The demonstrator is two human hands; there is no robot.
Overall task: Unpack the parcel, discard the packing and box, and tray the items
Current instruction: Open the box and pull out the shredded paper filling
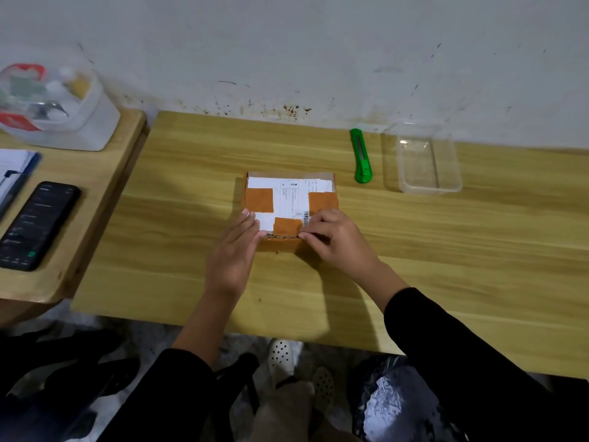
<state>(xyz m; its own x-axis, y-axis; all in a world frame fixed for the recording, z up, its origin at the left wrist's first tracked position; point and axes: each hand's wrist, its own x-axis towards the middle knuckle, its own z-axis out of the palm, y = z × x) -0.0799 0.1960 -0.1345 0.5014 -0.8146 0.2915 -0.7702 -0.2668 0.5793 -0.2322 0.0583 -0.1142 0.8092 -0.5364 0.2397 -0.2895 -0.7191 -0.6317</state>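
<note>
The grip of the right hand (331,237) pinches, it seems, the near top edge of the parcel (288,208) at the table (446,250) centre, while the flat, released left hand (234,247) steadies its near-left corner, equally near.

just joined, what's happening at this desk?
A person is working at a small cardboard box on the wooden table. The box looks closed, with a white label and brown patches on top. The left hand steadies its near left corner, while the right hand picks at the near edge, apparently starting to open it. A green box cutter lies untouched beyond the box, next to an empty clear plastic tray. Nothing is unpacked yet.
</note>
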